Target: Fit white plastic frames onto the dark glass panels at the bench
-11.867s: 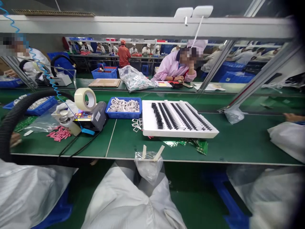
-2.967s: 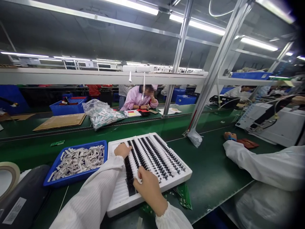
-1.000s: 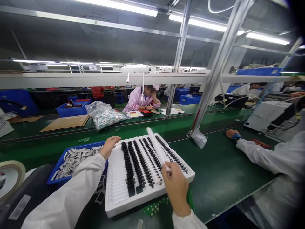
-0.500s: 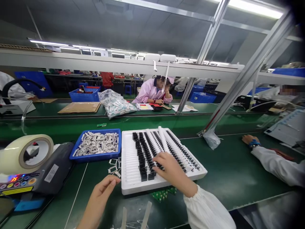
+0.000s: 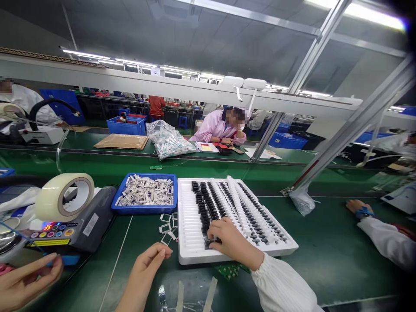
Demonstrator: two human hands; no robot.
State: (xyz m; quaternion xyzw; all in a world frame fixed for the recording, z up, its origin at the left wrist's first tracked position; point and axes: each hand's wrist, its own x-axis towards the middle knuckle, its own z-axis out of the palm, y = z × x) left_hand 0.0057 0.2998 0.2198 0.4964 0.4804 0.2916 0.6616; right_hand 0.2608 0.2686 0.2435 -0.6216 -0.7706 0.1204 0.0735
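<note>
Foam tray [image 5: 186,225] under right hand [image 5: 232,239]

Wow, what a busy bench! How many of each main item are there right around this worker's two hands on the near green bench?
Bare hands of the worker: 2
White foam tray with black parts: 1
Blue plastic tray of small white pieces: 1
Clear tape roll: 1
Grey-black machine with lit display: 1
Total: 6

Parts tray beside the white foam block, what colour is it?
The parts tray is bright blue, best seen in the head view.
</note>
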